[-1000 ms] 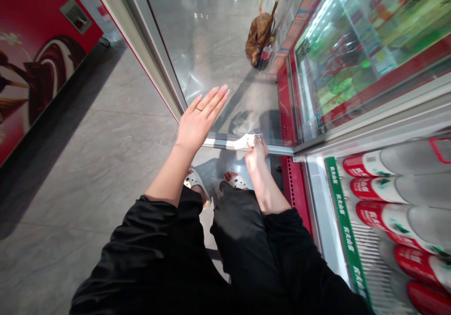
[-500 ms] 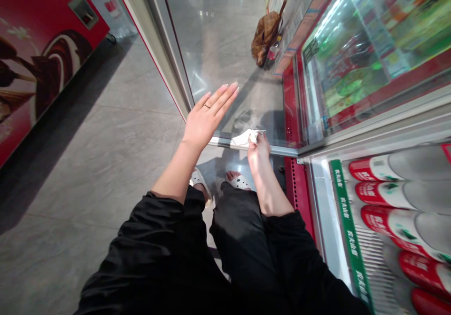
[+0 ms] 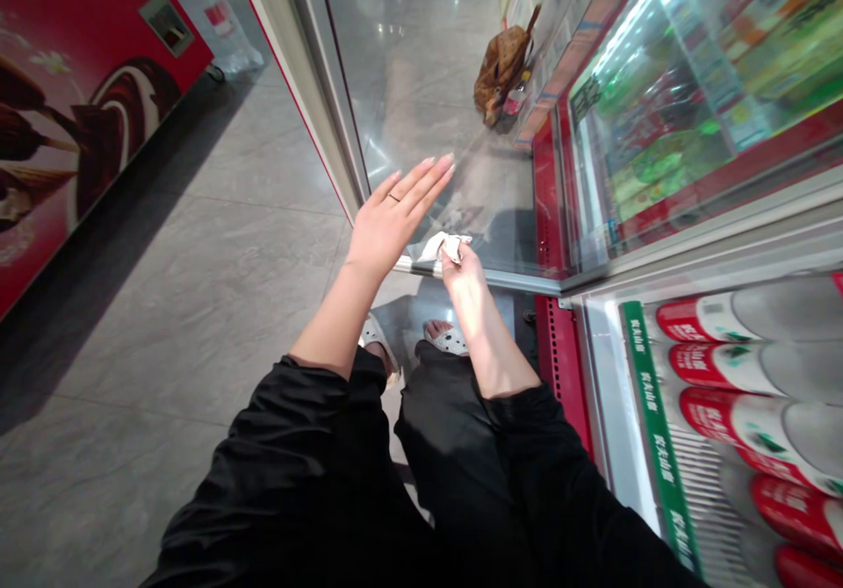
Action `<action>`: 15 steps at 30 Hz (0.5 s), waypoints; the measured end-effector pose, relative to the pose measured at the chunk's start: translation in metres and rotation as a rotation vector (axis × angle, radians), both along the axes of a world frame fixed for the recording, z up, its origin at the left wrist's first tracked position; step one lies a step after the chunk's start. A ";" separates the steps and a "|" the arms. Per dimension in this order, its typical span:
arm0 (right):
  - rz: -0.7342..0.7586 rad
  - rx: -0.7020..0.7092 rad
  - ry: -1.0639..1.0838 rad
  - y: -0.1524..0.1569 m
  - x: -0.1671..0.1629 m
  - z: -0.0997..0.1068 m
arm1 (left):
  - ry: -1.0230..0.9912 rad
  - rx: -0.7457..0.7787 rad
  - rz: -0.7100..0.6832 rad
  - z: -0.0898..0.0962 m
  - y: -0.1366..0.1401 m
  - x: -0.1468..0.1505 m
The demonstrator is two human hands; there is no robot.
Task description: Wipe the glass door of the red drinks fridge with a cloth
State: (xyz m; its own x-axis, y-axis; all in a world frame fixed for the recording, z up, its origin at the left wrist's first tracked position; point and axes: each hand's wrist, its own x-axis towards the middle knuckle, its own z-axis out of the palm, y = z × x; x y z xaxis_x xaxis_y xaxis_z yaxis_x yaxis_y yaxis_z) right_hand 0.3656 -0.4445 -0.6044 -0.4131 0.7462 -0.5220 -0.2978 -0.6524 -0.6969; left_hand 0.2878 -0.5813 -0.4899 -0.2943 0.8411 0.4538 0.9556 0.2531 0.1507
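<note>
In front of me stands the open glass door (image 3: pixel 428 70) of a drinks fridge, its metal frame along the left and bottom. My left hand (image 3: pixel 399 215) is stretched flat with fingers extended near the frame's left side; a thin ring is on one finger. Whether its palm touches the glass I cannot tell. My right hand (image 3: pixel 464 268) grips a crumpled white tissue (image 3: pixel 435 247) at the low part of the glass, just above the bottom frame. Pale smears show on the glass above the tissue.
To the right, large bottles with red-and-white labels (image 3: pixel 724 412) lie behind a green shelf strip (image 3: pixel 659 430). A red chest freezer (image 3: pixel 85 114) stands at the left. Through the glass I see a brown bag (image 3: pixel 500 70) and a bottle (image 3: pixel 515 96) on the floor.
My right hand has slid left along the bottom of the glass with the tissue, closer to my left hand. My left hand keeps its place on the door, and the view has shifted slightly.
</note>
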 end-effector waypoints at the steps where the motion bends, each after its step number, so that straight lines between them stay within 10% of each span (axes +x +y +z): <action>1: -0.007 -0.020 0.001 0.002 0.000 0.003 | -0.009 -0.002 0.002 0.001 -0.001 0.001; 15: -0.196 -0.080 -0.029 -0.015 0.007 0.017 | -0.002 0.139 0.205 0.004 -0.061 -0.026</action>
State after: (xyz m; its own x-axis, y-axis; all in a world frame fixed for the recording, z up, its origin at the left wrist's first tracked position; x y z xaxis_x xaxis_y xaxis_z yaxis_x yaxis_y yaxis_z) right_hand 0.3726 -0.4593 -0.5876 -0.2486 0.7666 -0.5920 -0.4048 -0.6375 -0.6556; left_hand 0.2623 -0.6425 -0.4863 -0.4537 0.6930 0.5602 0.8859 0.4187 0.1995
